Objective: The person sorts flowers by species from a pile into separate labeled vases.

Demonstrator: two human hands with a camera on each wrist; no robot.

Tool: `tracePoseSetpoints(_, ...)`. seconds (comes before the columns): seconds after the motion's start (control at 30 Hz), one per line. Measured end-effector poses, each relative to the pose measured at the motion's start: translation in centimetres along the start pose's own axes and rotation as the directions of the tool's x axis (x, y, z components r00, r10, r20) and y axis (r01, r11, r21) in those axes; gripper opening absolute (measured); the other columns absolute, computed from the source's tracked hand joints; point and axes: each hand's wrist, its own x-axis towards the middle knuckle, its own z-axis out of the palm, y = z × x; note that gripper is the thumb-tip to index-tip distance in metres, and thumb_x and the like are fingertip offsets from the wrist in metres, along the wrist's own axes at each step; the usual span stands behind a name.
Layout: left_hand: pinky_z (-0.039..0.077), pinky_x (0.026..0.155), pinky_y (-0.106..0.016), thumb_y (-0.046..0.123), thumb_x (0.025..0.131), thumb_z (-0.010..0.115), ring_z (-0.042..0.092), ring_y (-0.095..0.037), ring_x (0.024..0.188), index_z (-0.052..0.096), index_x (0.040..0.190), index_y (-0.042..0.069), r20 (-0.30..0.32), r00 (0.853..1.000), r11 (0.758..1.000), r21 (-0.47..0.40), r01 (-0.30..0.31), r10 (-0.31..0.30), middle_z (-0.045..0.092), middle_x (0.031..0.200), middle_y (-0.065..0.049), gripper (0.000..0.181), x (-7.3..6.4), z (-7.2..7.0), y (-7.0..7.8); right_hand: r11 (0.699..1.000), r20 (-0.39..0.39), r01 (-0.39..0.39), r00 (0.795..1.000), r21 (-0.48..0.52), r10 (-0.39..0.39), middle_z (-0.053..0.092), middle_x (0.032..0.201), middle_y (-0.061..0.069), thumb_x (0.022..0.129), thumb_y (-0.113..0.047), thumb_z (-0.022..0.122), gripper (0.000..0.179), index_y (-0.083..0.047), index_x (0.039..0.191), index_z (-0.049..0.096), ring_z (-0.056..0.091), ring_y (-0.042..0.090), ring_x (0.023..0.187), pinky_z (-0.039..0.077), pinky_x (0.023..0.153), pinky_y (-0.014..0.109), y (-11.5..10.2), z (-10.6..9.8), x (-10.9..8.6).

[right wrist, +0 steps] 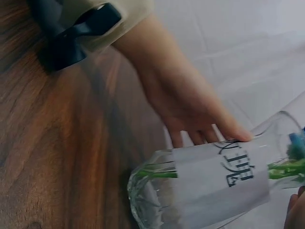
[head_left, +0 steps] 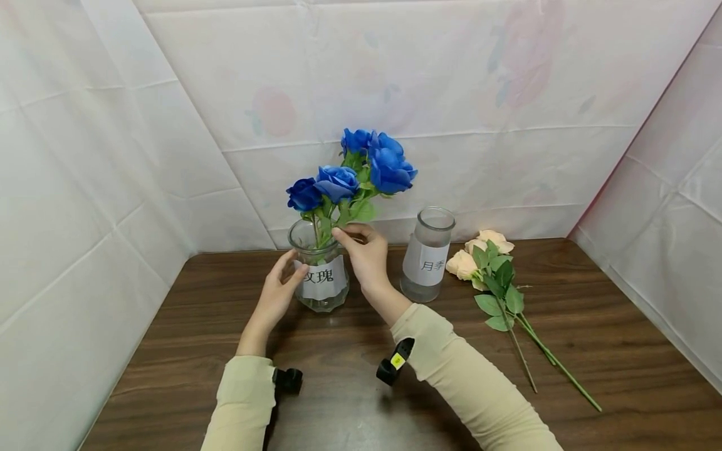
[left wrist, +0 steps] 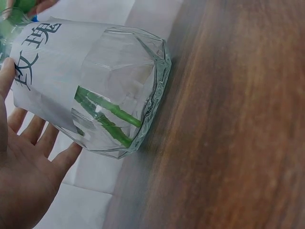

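A glass vase with a white paper label reading 玫瑰 stands upright on the table. My left hand holds its left side, the thumb on the label and the other fingers spread behind the glass. Several blue roses rise from the vase, two lower on the left and the others higher on the right. At the vase's mouth my right hand pinches the green stems and leaves between thumb and forefinger. Cut stem ends show through the glass near the vase's bottom.
Right of my right hand stands a taller, narrower glass vase, labelled 月季. Peach-coloured roses with green stems lie beside it on the brown wooden table. White cloth hangs behind and at both sides.
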Motion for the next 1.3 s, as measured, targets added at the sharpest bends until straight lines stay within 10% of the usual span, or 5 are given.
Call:
tracePoseSetpoints(0.4, 0.024, 0.118, -0.05, 0.023, 0.104, 0.053, 0.026, -0.037, 0.145, 0.029, 0.154, 0.001, -0.01, 1.0, 1.0, 0.012, 0.018, -0.018, 0.03, 0.156, -0.021, 0.059, -0.3, 0.0, -0.1, 0.999, 0.001, 0.053, 0.999, -0.002, -0.053, 0.069, 0.093, 0.005, 0.089, -0.014, 0.076, 0.02, 0.003, 0.1, 0.073, 0.062, 0.015, 0.087, 0.053, 0.079, 0.032, 0.4, -0.3, -0.5)
tracePoseSetpoints(0.73, 0.022, 0.118, -0.051, 0.023, 0.105, 0.052, 0.024, -0.037, 0.145, 0.027, 0.154, 0.002, -0.005, 1.0, 1.0, 0.016, 0.027, -0.027, 0.028, 0.157, -0.022, 0.06, -0.5, 0.0, 0.2, 0.995, 0.065, -0.056, 0.996, -0.081, 0.062, 0.07, 0.11, 0.006, 0.088, -0.019, 0.078, 0.024, 0.0, 0.103, 0.075, 0.062, 0.019, 0.103, 0.054, 0.081, 0.032, 0.1, -0.3, -0.4)
tracePoseSetpoints(1.3, 0.031, 0.113, -0.05, 0.02, 0.101, 0.06, 0.04, -0.034, 0.135, 0.035, 0.151, 0.004, -0.096, 0.994, 0.998, 0.008, -0.056, 0.057, 0.043, 0.147, -0.019, 0.058, -0.8, -0.4, 0.8, 0.996, 0.166, -0.072, 0.983, -0.046, 0.079, 0.072, 0.111, 0.006, 0.092, -0.011, 0.072, 0.025, 0.002, 0.113, 0.072, 0.066, 0.014, 0.1, 0.052, 0.091, 0.029, -1.5, -5.7, -2.1)
